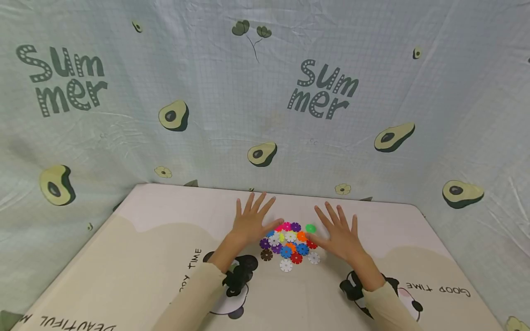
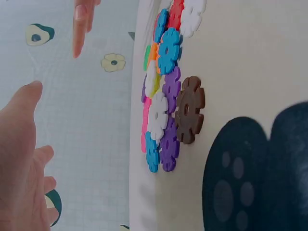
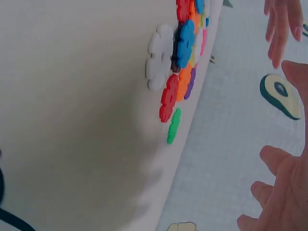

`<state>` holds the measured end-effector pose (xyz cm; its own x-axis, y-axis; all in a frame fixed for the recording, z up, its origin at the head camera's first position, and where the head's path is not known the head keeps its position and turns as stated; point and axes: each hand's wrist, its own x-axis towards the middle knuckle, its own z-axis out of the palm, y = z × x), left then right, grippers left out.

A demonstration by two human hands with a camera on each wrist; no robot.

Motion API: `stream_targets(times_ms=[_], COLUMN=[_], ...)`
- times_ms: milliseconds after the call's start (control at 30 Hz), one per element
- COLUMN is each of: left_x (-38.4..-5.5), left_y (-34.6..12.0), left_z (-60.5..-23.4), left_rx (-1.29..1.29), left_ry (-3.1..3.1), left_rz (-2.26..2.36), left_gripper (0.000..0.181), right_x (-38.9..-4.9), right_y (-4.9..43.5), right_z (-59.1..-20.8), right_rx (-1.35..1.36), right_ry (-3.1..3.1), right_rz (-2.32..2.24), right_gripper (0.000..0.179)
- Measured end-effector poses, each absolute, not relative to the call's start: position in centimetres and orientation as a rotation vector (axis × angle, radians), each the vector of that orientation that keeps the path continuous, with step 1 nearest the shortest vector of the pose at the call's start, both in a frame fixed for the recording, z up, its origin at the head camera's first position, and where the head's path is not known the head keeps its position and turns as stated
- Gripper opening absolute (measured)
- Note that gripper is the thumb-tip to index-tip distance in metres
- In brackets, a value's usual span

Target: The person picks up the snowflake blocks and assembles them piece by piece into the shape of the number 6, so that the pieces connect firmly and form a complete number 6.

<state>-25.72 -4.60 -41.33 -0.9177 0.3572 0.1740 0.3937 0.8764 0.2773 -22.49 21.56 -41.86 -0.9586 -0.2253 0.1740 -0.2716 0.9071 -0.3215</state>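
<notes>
A loose pile of flower-shaped plastic discs point(image 1: 286, 251) in several colours lies on the table between my two hands. My left hand point(image 1: 250, 225), fingers spread, hovers at the pile's left with its thumb overlapping the pink discs in the head view. On the other side my right hand point(image 1: 341, 236) is spread the same way, thumb towards the orange disc point(image 1: 301, 236). Both palms hold nothing. The left wrist view shows a brown disc point(image 2: 190, 109) at the pile's near edge. A green disc point(image 3: 174, 126) lies at the outer side in the right wrist view.
The table point(image 1: 306, 299) has a pale cover printed with pandas and lettering. Behind it and at both sides hangs a light curtain point(image 1: 223, 115) with avocado prints, close to the table's far edge. A black strapped device point(image 1: 239, 276) sits on the left wrist.
</notes>
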Motion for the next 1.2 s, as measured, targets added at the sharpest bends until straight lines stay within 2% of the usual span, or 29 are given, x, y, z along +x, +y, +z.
stream_targets(times_ms=[367, 800, 933, 1200], left_x=[-24.3, -23.9, -23.8, -23.7], left_y=[-4.5, -4.6, -4.6, -4.4], left_z=[-41.9, -43.0, -43.3, -44.1], left_rx=[-0.898, -1.119, -1.187, -1.289], left_ry=[-2.893, -2.899, -2.896, -2.829], left_rz=[-0.486, -0.630, -0.672, -0.730], left_gripper=[0.069, 0.063, 0.059, 0.034], right_x=[-21.0, -20.5, -20.4, -20.1], right_y=[20.4, 19.9, 19.9, 19.5], right_z=[-42.8, -43.4, -43.5, -43.9], right_rx=[0.467, 0.575, 0.607, 0.612], right_ry=[-2.894, -2.921, -2.962, -2.950], right_rz=[0.508, 0.623, 0.695, 0.738], right_gripper=[0.082, 0.081, 0.075, 0.051])
